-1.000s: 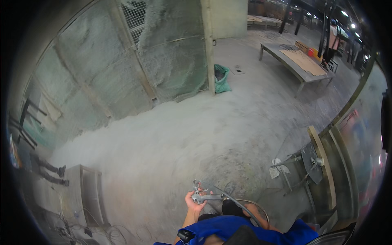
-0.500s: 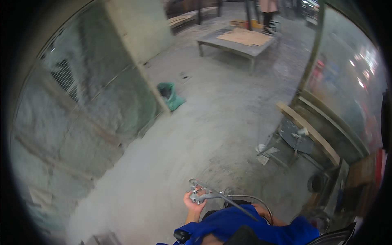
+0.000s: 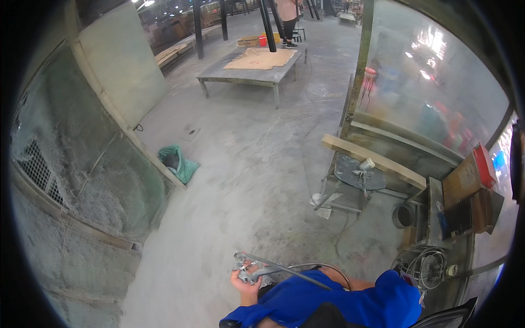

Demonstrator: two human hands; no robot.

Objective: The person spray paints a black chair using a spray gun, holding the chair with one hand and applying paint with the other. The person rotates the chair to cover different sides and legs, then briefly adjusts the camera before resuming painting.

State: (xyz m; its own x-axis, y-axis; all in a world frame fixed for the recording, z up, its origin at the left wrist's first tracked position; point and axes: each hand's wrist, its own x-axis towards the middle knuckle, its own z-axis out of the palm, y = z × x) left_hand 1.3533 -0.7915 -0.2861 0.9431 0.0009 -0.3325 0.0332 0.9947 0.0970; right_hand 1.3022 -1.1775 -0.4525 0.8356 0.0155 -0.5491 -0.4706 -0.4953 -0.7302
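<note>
My left hand [image 3: 244,285] is closed around a grey metal spray gun [image 3: 263,271], low in the middle of the view. A long thin metal rod [image 3: 292,270] slants from the gun's head across my blue clothing [image 3: 333,303]. A hose [image 3: 338,270] arcs from behind the gun over toward my right arm. Beyond the blue cloth, bare skin of my right arm [image 3: 358,283] shows. The fingers of my right hand are hidden, so what they do cannot be told.
A low table [image 3: 238,78] with cardboard stands ahead; a person [image 3: 287,22] is behind it. At left a green sack [image 3: 186,168] lies by a dusty panel [image 3: 104,158]. To the right are a round-topped stand [image 3: 350,172], a wooden beam [image 3: 377,163], a coiled hose [image 3: 429,268] and boxes [image 3: 465,180].
The view has swung right, so the table, sack and stand sit further left. The spray gun stays in my left hand, slightly lower and further left in the picture.
</note>
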